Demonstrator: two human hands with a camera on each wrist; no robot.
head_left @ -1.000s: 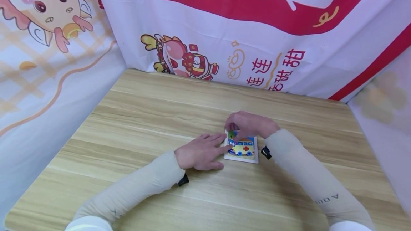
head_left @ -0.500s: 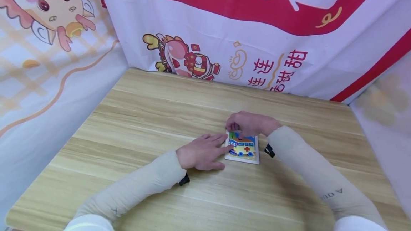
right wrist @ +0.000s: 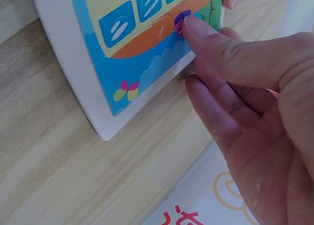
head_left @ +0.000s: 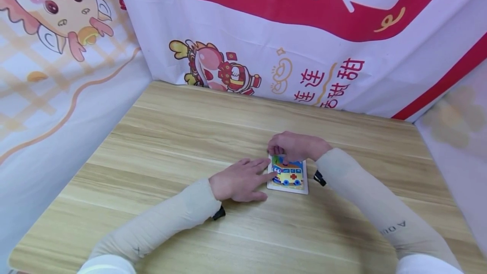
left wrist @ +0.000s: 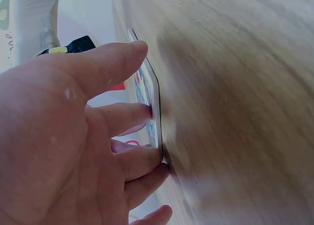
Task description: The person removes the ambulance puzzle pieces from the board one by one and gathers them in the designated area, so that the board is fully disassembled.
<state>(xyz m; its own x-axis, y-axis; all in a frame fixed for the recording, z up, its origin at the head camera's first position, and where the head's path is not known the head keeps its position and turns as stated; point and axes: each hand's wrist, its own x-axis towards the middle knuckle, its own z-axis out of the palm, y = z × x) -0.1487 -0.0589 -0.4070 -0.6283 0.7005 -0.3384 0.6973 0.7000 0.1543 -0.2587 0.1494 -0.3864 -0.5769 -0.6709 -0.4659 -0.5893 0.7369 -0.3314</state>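
Observation:
A small jigsaw puzzle (head_left: pixel 293 176) in a white frame lies flat on the table, its picture a yellow ambulance with a red cross. At its left side is my left hand (head_left: pixel 241 181), palm down with fingers mostly straight; the index fingertip rests on the ambulance's front. Over the far left corner, my right hand (head_left: pixel 294 146) has its fingers curled at the frame's far edge. In the right wrist view, my right thumb (right wrist: pixel 211 38) presses the purple light on the ambulance roof. The left wrist view shows the left fingertips (left wrist: pixel 149 159) along the frame's edge.
The wooden table (head_left: pixel 182 138) extends around the puzzle. Behind it hangs a white and red printed cloth (head_left: pixel 266 54). Another printed cloth (head_left: pixel 95 105) hangs at the left. Each wrist carries a small black device, such as the one by the right sleeve (head_left: pixel 319 178).
My right thumb has slid from near the ambulance's front up toward its roof, uncovering more of the picture. The left hand has stayed in place on the puzzle's edge.

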